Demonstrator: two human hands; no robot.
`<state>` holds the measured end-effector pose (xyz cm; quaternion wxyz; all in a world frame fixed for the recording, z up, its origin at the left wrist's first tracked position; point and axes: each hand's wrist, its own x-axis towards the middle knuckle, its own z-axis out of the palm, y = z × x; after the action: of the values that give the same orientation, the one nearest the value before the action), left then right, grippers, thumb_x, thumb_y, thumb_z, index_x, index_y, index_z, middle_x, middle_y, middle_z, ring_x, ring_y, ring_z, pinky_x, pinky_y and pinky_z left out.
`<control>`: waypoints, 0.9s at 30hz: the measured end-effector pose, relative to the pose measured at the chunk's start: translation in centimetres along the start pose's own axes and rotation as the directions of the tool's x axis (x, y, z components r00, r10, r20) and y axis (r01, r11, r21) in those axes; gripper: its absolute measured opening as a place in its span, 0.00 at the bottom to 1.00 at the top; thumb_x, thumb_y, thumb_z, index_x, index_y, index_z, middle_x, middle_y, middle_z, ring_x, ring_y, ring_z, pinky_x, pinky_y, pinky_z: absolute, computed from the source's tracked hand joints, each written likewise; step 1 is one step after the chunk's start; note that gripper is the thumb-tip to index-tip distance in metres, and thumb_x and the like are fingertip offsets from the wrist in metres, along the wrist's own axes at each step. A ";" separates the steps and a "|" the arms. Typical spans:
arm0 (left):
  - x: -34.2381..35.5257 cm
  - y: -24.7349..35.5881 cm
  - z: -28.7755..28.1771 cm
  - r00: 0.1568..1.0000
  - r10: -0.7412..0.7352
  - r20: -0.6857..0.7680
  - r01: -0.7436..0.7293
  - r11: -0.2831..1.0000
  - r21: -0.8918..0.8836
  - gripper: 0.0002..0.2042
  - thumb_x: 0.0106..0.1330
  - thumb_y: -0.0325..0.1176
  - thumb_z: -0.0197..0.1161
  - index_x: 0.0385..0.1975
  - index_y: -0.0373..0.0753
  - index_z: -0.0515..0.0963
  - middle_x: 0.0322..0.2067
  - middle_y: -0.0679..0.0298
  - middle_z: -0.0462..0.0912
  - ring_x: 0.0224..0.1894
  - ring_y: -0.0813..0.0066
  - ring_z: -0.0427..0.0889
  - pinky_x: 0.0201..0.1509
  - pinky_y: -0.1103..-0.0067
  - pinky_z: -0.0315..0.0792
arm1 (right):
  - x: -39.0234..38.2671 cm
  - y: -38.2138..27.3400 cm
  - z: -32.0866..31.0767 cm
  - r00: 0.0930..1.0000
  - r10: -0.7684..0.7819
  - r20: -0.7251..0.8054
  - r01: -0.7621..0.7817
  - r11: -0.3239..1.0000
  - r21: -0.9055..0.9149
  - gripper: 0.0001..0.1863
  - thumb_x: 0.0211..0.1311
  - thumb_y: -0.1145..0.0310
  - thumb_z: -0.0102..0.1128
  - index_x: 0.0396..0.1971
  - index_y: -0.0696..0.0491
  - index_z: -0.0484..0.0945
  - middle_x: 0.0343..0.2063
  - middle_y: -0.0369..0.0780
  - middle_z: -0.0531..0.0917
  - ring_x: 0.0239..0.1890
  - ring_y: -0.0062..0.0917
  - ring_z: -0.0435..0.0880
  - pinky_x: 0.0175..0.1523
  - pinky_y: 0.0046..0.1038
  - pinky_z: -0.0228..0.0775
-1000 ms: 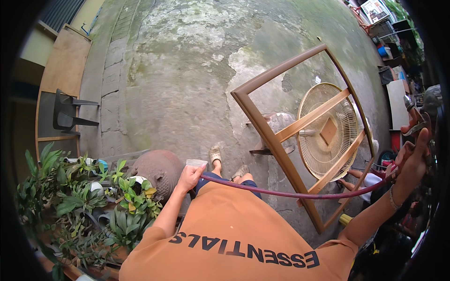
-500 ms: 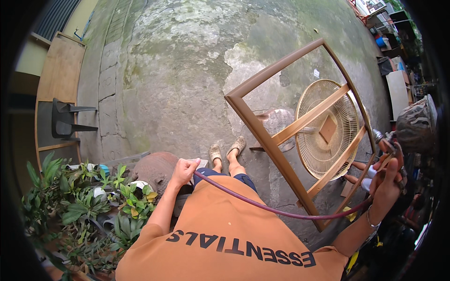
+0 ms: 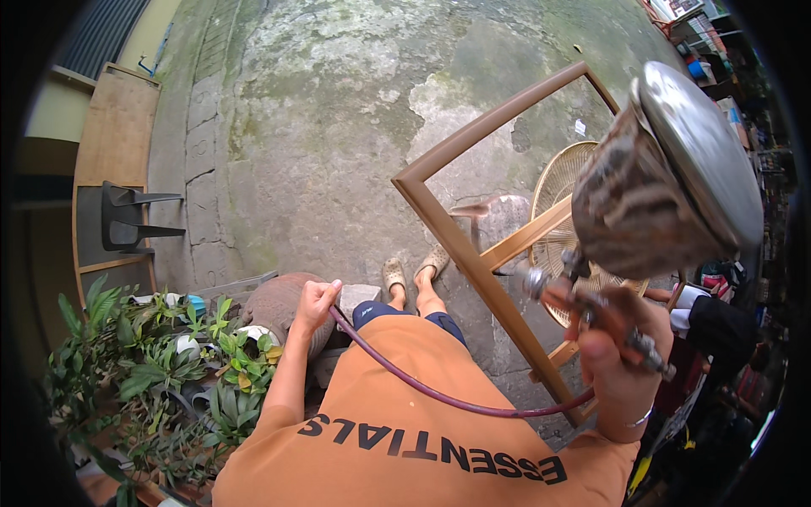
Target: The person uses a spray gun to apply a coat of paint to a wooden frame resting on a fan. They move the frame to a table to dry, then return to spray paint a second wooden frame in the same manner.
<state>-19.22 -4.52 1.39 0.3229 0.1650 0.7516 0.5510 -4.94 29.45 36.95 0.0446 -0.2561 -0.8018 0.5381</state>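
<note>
R hand (image 3: 623,359): closed round spray gun (image 3: 604,314), held up in front of frame's R side; blurred, can't tell if trigger's pressed.
L hand (image 3: 315,304): fist tight on hose (image 3: 439,395), nr rough reddish-brown pot (image 3: 283,296).
Cup (image 3: 629,194): paint-crusted sides, shiny domed metal lid, tilted; could leak if lid's loose.
Hose: maroon, smooth, sagging; might snag at frame's lower corner if pulled.
Frame (image 3: 456,237): brown, smooth rails, pale slats (image 3: 528,239); could get knocked if gun swings close.
Grille (image 3: 553,182): round, tan, thin ribs, behind slats.
Ground (image 3: 338,169): rough, patchy concrete.
</note>
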 end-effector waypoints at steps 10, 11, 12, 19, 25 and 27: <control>-1.2 4.3 1.2 0.999 0.026 -0.019 -0.025 0.998 0.050 0.26 0.69 0.39 0.54 0.08 0.35 0.58 0.09 0.67 0.52 0.14 0.81 0.51 0.17 0.74 0.47 | 10.8 6.2 -8.2 0.926 -0.086 -0.367 0.031 0.988 -0.153 0.21 0.67 0.52 0.55 0.33 0.57 0.82 0.17 0.32 0.76 0.06 0.09 0.63 0.10 0.15 0.47; -1.1 5.2 1.4 0.999 0.044 -0.018 -0.043 0.996 0.072 0.26 0.69 0.39 0.54 0.08 0.35 0.58 0.09 0.66 0.52 0.13 0.80 0.51 0.17 0.74 0.47 | 12.0 6.9 -9.4 0.918 -0.076 -0.389 0.016 0.988 -0.154 0.20 0.67 0.53 0.55 0.35 0.57 0.83 0.16 0.32 0.75 0.07 0.08 0.62 0.10 0.15 0.47; -1.2 6.1 1.6 0.998 0.065 -0.016 -0.064 0.994 0.090 0.26 0.69 0.38 0.53 0.08 0.35 0.58 0.09 0.66 0.52 0.13 0.79 0.52 0.17 0.74 0.48 | 13.1 7.6 -10.7 0.908 -0.068 -0.413 0.001 0.987 -0.159 0.20 0.67 0.53 0.55 0.38 0.56 0.83 0.16 0.31 0.75 0.07 0.08 0.62 0.11 0.15 0.47; -0.8 11.7 4.1 0.995 0.097 -0.013 -0.094 0.986 0.137 0.24 0.69 0.38 0.51 0.10 0.34 0.58 0.10 0.61 0.53 0.12 0.73 0.53 0.18 0.72 0.48 | 20.7 12.3 -18.0 0.835 -0.125 -0.535 0.013 0.978 -0.208 0.22 0.68 0.50 0.52 0.35 0.55 0.83 0.16 0.32 0.75 0.05 0.10 0.62 0.10 0.16 0.47; -0.4 15.7 6.8 0.994 0.111 -0.004 -0.110 0.988 0.106 0.24 0.69 0.39 0.52 0.11 0.34 0.59 0.09 0.63 0.56 0.12 0.76 0.55 0.17 0.75 0.49 | 25.1 16.1 -23.6 0.713 -0.225 -0.665 0.032 0.957 -0.289 0.20 0.65 0.49 0.56 0.32 0.51 0.86 0.15 0.33 0.76 0.06 0.13 0.66 0.12 0.20 0.53; -0.2 16.2 7.2 0.994 0.109 0.020 -0.110 0.990 0.089 0.25 0.70 0.40 0.52 0.10 0.35 0.60 0.09 0.65 0.58 0.12 0.77 0.57 0.17 0.76 0.50 | 25.6 16.6 -24.8 0.602 -0.254 -0.757 -0.023 0.942 -0.335 0.20 0.64 0.49 0.57 0.34 0.50 0.86 0.16 0.34 0.78 0.07 0.13 0.67 0.12 0.19 0.56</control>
<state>-16.02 6.08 15.29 0.2902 0.2246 0.7629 0.5323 -12.49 66.82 27.34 0.3884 -0.4175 -0.7880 0.2322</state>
